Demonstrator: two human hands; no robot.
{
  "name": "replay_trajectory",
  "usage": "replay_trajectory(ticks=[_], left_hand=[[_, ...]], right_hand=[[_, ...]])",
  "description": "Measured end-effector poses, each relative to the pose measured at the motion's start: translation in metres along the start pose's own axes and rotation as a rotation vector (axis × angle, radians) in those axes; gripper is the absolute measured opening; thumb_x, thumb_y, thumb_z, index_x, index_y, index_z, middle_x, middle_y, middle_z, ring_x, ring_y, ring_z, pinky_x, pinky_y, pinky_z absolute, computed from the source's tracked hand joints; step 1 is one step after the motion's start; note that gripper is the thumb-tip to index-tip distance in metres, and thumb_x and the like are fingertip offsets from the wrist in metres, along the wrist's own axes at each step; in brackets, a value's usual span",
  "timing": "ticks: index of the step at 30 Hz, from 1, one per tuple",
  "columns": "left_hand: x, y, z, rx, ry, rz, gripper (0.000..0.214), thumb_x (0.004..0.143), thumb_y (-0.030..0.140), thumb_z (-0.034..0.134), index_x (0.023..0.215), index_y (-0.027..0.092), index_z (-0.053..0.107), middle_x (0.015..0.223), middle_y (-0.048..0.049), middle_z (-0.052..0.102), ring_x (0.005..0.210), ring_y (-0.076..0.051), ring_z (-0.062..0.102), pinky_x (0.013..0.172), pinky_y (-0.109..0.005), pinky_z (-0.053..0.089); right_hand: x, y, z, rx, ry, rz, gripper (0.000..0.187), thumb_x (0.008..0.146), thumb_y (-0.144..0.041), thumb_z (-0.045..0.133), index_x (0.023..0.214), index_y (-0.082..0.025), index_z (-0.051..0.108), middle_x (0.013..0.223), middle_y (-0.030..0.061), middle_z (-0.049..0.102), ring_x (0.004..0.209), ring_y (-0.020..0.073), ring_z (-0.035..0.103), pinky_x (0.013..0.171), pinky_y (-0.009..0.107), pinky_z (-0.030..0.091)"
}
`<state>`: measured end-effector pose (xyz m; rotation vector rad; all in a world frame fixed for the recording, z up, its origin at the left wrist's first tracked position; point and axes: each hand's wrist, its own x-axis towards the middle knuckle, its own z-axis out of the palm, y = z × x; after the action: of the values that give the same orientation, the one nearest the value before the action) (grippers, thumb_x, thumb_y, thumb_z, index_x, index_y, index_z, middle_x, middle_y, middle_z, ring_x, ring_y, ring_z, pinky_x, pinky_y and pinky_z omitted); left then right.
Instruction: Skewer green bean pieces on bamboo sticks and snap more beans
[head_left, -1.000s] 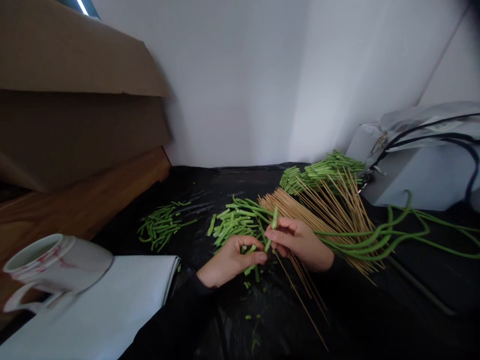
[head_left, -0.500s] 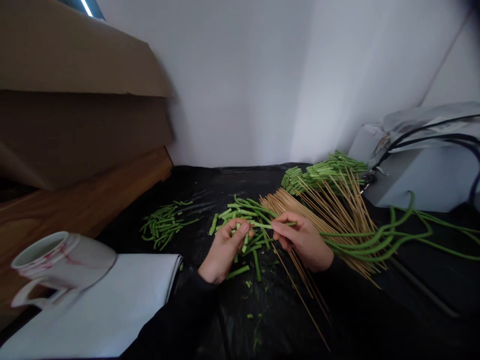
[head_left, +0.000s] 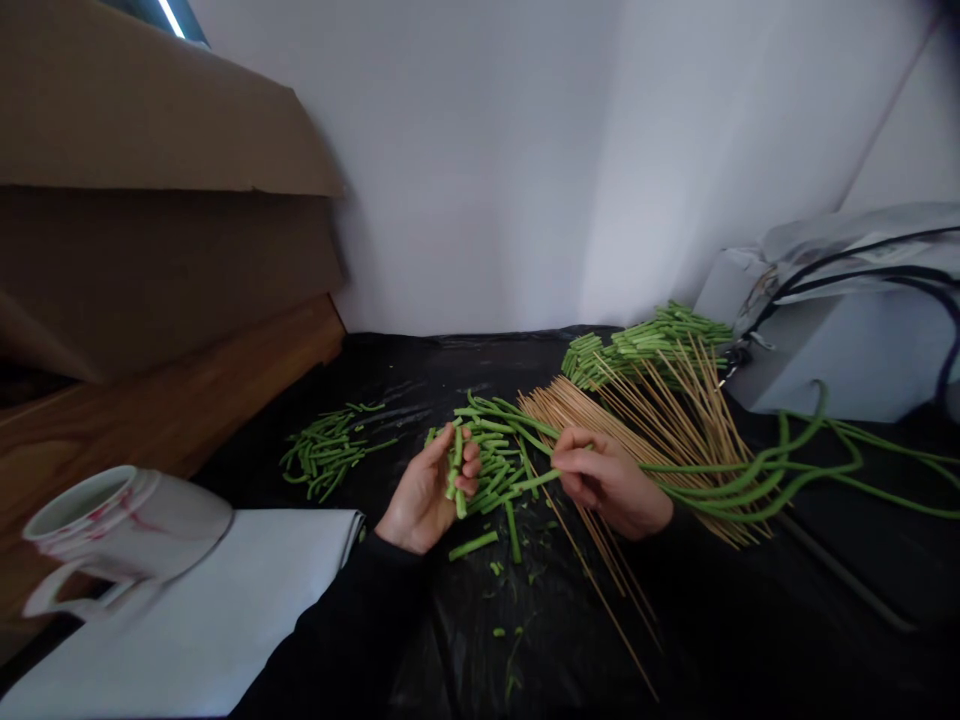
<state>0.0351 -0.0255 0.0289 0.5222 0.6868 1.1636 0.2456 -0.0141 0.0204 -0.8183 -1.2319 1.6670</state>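
My left hand point(head_left: 421, 498) is turned palm up, with its fingers curled round a few short cut garlic scape pieces point(head_left: 459, 472). In a pinch, my right hand point(head_left: 613, 487) holds a long garlic scape point(head_left: 537, 483), whose end points left towards the other hand. Between and behind the hands lies a loose heap of cut pieces point(head_left: 491, 450). Long uncut scapes point(head_left: 757, 490) run out to the right past my right wrist. Thin bamboo skewers point(head_left: 701, 425) are spread under and behind that hand.
Trimmed thin ends point(head_left: 326, 452) form a small pile at left. Threaded-looking rows of cut scapes point(head_left: 660, 340) lie at the back right, beside a grey box point(head_left: 832, 350) with cables. A mug point(head_left: 165, 520) stands on white paper point(head_left: 247, 600). A cardboard box point(head_left: 165, 240) is at far left.
My left hand has drawn back left and turned palm up with the short pieces. The scape in my right hand now tilts down to the left, apart from the left hand.
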Motion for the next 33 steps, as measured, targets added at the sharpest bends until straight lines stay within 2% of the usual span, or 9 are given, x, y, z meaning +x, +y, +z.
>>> replay_trajectory(ticks=[4, 8, 10, 13, 16, 20, 27, 29, 33], left_hand=[[-0.005, -0.016, 0.004, 0.346, -0.143, -0.068, 0.027, 0.081, 0.039, 0.067, 0.083, 0.013, 0.060, 0.054, 0.0083, 0.032, 0.041, -0.002, 0.023, 0.038, -0.013, 0.017], [-0.009, -0.026, 0.006, 0.652, -0.222, -0.159, 0.035, 0.072, 0.044, 0.075, 0.083, 0.013, 0.063, 0.054, 0.0074, 0.039, 0.040, -0.002, 0.023, 0.038, -0.018, 0.011], [-0.009, -0.026, 0.006, 0.669, -0.224, -0.155, 0.037, 0.070, 0.046, 0.075, 0.082, 0.013, 0.063, 0.056, 0.0069, 0.041, 0.040, -0.002, 0.023, 0.039, -0.019, 0.010], [-0.006, -0.025, 0.006, 0.606, -0.154, -0.052, 0.037, 0.069, 0.046, 0.076, 0.076, 0.015, 0.058, 0.056, 0.0073, 0.042, 0.041, -0.002, 0.024, 0.040, -0.019, 0.011], [-0.003, -0.024, 0.005, 0.559, -0.075, 0.074, 0.035, 0.071, 0.044, 0.075, 0.072, 0.015, 0.055, 0.055, 0.0078, 0.041, 0.042, -0.002, 0.024, 0.041, -0.019, 0.013], [-0.001, -0.025, 0.003, 0.534, -0.038, 0.135, 0.033, 0.073, 0.042, 0.074, 0.077, 0.016, 0.056, 0.054, 0.0085, 0.038, 0.043, -0.003, 0.024, 0.042, -0.018, 0.015], [0.000, -0.027, 0.002, 0.585, -0.119, 0.134, 0.032, 0.085, 0.045, 0.061, 0.080, 0.014, 0.056, 0.054, 0.0070, 0.039, 0.044, -0.004, 0.023, 0.043, -0.021, 0.013], [0.000, -0.028, 0.002, 0.611, -0.125, 0.144, 0.031, 0.087, 0.045, 0.059, 0.079, 0.014, 0.054, 0.058, 0.0057, 0.044, 0.044, -0.004, 0.024, 0.044, -0.021, 0.014], [-0.001, -0.030, 0.000, 0.678, -0.138, 0.144, 0.029, 0.088, 0.043, 0.058, 0.080, 0.015, 0.054, 0.060, 0.0056, 0.045, 0.044, -0.004, 0.025, 0.044, -0.021, 0.017]], right_hand=[[-0.003, 0.004, 0.005, -0.112, -0.127, 0.045, 0.019, 0.074, -0.030, 0.067, 0.069, -0.018, 0.054, 0.045, -0.0083, 0.050, 0.034, 0.0039, 0.035, 0.035, 0.018, 0.021], [-0.004, 0.006, 0.008, -0.195, -0.145, 0.054, 0.024, 0.073, -0.036, 0.071, 0.075, -0.017, 0.056, 0.051, -0.0065, 0.055, 0.037, 0.0048, 0.043, 0.037, 0.017, 0.029], [-0.002, 0.008, 0.008, -0.175, -0.137, 0.040, 0.027, 0.074, -0.039, 0.071, 0.084, -0.017, 0.057, 0.055, -0.0059, 0.058, 0.038, 0.0051, 0.044, 0.037, 0.017, 0.031], [-0.001, 0.011, 0.008, -0.145, -0.115, 0.024, 0.031, 0.078, -0.044, 0.066, 0.092, -0.018, 0.057, 0.061, -0.0050, 0.059, 0.038, 0.0046, 0.044, 0.036, 0.016, 0.030], [-0.003, 0.013, 0.011, -0.259, -0.138, 0.054, 0.029, 0.079, -0.045, 0.064, 0.085, -0.017, 0.058, 0.064, -0.0034, 0.060, 0.040, 0.0044, 0.044, 0.035, 0.016, 0.031], [-0.006, 0.014, 0.018, -0.385, -0.197, 0.098, 0.021, 0.077, -0.037, 0.065, 0.078, -0.016, 0.059, 0.061, -0.0042, 0.058, 0.040, 0.0044, 0.044, 0.036, 0.017, 0.033], [-0.007, 0.016, 0.022, -0.435, -0.200, 0.077, 0.014, 0.080, -0.031, 0.058, 0.076, -0.018, 0.056, 0.063, -0.0033, 0.058, 0.042, 0.0068, 0.045, 0.037, 0.019, 0.033], [-0.008, 0.019, 0.023, -0.539, -0.148, -0.020, 0.010, 0.080, -0.026, 0.056, 0.074, -0.018, 0.058, 0.064, -0.0023, 0.059, 0.048, 0.0083, 0.048, 0.043, 0.021, 0.036], [-0.012, 0.026, 0.027, -0.908, 0.086, -0.375, 0.011, 0.077, -0.013, 0.053, 0.068, -0.018, 0.057, 0.061, -0.0028, 0.056, 0.056, 0.0100, 0.049, 0.056, 0.023, 0.036]])
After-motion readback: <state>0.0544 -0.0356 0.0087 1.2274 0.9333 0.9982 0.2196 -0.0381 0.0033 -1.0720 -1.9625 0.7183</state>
